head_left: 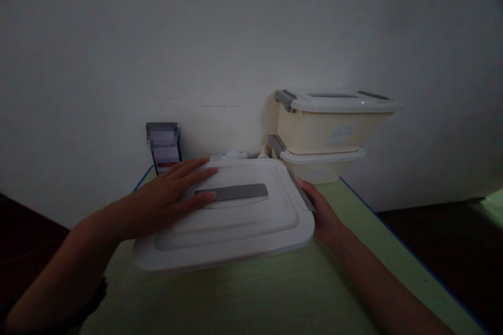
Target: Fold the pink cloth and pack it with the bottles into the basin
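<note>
my left hand (173,188) lies flat and open on the lid (231,214) of a white box on the green desk (251,298). my right hand (320,212) grips the lid's right edge, just before two stacked boxes (326,133).

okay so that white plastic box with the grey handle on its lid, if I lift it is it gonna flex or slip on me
The white box looks like rigid moulded plastic, so it should hold its shape. Its smooth lid may be slippery under the flat left hand. The right hand sits at the side latch, a firmer hold. Weight is unclear, since the contents are hidden.
</note>
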A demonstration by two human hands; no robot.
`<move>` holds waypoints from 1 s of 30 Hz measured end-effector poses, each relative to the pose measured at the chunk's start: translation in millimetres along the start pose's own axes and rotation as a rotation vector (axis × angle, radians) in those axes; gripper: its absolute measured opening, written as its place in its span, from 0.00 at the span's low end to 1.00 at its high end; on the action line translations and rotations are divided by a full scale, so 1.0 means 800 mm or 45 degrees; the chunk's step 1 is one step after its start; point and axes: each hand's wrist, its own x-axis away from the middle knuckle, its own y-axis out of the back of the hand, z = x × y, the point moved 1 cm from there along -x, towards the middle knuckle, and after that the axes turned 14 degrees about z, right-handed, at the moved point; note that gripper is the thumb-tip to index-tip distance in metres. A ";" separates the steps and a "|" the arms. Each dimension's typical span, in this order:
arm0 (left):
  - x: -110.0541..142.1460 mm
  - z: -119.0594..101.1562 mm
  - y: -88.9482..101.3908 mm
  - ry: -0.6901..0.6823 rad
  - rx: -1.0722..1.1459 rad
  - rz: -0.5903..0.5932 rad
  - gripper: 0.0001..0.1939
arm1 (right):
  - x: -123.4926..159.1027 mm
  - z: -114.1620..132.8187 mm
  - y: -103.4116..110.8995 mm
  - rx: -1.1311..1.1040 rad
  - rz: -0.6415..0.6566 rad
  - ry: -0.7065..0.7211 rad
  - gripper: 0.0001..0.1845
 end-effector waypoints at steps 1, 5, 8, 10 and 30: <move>0.000 0.001 0.000 0.005 0.003 0.007 0.33 | 0.000 0.000 0.001 0.000 -0.002 0.000 0.14; 0.000 0.003 0.000 0.017 0.024 0.027 0.33 | 0.001 0.000 0.004 0.013 0.000 -0.013 0.13; 0.000 0.002 0.000 0.015 0.026 0.026 0.33 | 0.001 0.000 0.003 0.028 -0.001 -0.023 0.13; 0.000 0.001 0.001 0.013 0.016 0.021 0.32 | 0.001 0.000 0.002 0.038 -0.005 -0.031 0.13; 0.000 0.015 0.002 0.000 0.124 -0.067 0.35 | 0.008 0.009 -0.007 0.143 -0.078 -0.034 0.16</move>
